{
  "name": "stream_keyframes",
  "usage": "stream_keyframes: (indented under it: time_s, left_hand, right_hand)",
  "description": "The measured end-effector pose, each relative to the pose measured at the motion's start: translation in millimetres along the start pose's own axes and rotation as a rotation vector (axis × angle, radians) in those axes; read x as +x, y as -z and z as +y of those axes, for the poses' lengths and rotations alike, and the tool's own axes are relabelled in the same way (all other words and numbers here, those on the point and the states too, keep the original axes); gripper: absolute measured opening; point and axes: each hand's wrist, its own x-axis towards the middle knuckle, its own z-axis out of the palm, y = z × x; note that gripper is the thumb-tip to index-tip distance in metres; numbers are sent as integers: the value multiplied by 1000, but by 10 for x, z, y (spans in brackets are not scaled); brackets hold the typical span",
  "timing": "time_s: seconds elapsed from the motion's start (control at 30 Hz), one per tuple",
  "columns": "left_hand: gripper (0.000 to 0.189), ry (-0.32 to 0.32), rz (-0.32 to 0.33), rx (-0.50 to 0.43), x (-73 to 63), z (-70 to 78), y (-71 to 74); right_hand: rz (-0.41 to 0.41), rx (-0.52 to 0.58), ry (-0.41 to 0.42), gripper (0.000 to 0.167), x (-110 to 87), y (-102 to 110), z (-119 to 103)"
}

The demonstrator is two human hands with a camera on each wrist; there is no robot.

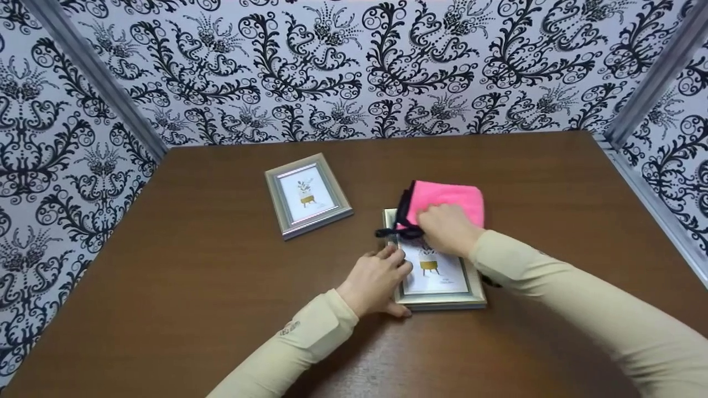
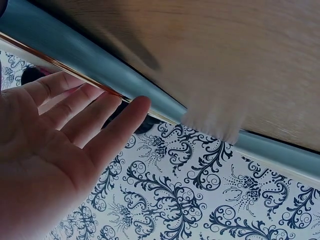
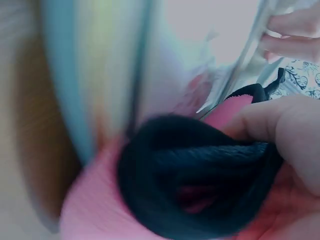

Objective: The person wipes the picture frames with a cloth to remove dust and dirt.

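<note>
White walls point(image 1: 310, 66) with black scrollwork, at 9, 12 and 3 o'clock round the head view. Brown bench point(image 1: 193, 265) below, stretching back to the 12 o'clock wall; shows a faint shine toward 6 o'clock. Cream right sleeve point(image 1: 575, 293), slanting in from 4 o'clock. Cream left sleeve point(image 1: 298, 345), slanting in from 7 o'clock, with a small dark print near the cuff.

Near frame point(image 1: 442, 299), silvery gold, on the bench at 4 o'clock from the view's centre. Looks flat, face up, partly covered at the 12 o'clock end. Far frame point(image 1: 318, 220), much alike, at 10 o'clock from the near frame and apart from it. Lies face up too, turned slightly anticlockwise.

Pink cloth point(image 1: 451, 196), over the near frame's 12 o'clock end, black trim toward 9 o'clock. Left hand point(image 1: 376, 279), at the near frame's 9 o'clock side. Touches the edge with long, loosely spread fingers point(image 2: 120, 125); thumb at the 7 o'clock corner. Right hand point(image 1: 447, 229), above the near frame toward 12 o'clock. Grips the cloth with curled fingers; blurred in part in the right wrist view. Black cord point(image 1: 395, 232), trailing from the trim toward 9 o'clock.
</note>
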Motion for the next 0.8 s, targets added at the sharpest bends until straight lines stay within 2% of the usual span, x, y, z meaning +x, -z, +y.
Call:
stream_keyframes:
  time_s: [0.07,0.13,0.23,0.33,0.4,0.5,0.67,0.8]
  left_hand:
    - [74,1,12,6,-2,-1,0]
    - [74,3,21,14,-5,-2,-4]
    - [74,6,29,26,-18,-3,-13]
    - [75,9,31,31,-32,-2,-19]
    - [74,11,28,31,-37,-3,-17]
    - [73,16,12,28,-32,5,-15]
    - [73,27,-44,10,-17,4,8]
    - [75,27,-47,-6,-12,-1,10]
  right_hand:
    - [-8,34,12,11,71,2,-55]
    - [0,91,48,18,125,-6,-99]
    - [-10,225,133,36,176,-29,-145]
    - [-17,329,214,44,192,-63,-144]
    - [-25,328,258,42,178,-78,-110]
    - [-44,262,303,45,111,-98,-6]
    - [-54,219,291,52,-35,-79,200]
    - [-16,228,197,49,-145,-63,336]
